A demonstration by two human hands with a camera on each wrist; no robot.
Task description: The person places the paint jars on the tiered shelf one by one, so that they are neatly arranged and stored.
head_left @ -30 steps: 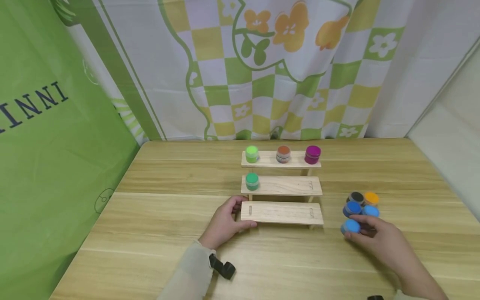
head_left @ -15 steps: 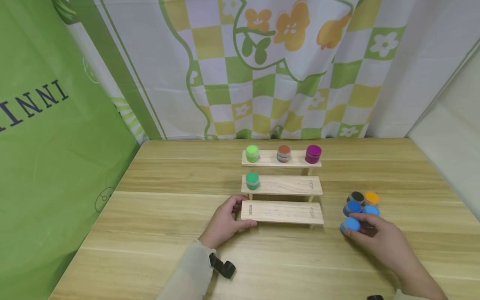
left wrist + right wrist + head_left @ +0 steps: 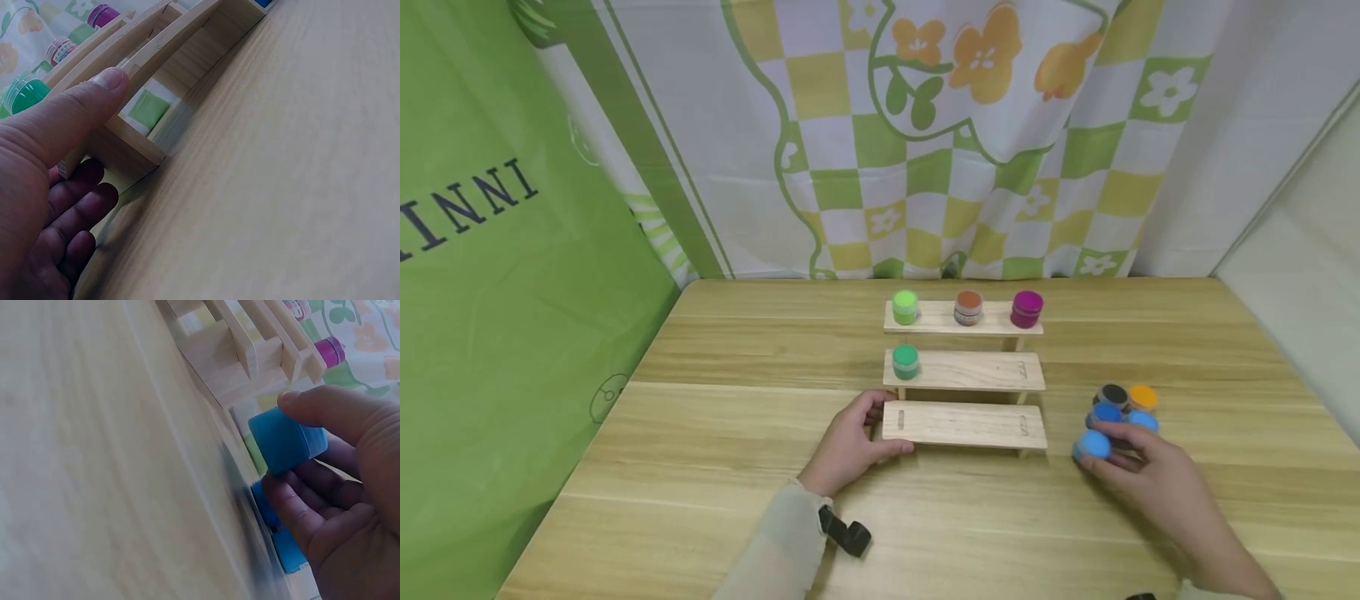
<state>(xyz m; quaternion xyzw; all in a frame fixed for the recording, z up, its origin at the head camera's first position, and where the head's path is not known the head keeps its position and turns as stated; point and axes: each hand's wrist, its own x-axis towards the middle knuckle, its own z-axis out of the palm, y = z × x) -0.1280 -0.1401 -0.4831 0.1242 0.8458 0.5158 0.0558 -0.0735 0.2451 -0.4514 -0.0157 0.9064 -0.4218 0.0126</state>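
Head view: I see the right hand (image 3: 1157, 475) pinching a light-blue jar (image 3: 1093, 445) near the front right corner of the rack (image 3: 964, 423).
A careless swing could topple 4 jars (image 3: 1105, 415) behind. Left wrist: the left hand (image 3: 848, 448) grips the rack's left edge; tugging might tilt it. Right wrist: a loosened fingertip pinch could drop the jar.

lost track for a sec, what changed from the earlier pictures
The right hand, already pinching the light blue jar, has moved it slightly left; nothing was newly grasped or let go. The left hand still holds the wooden rack, and the other jars stay put.
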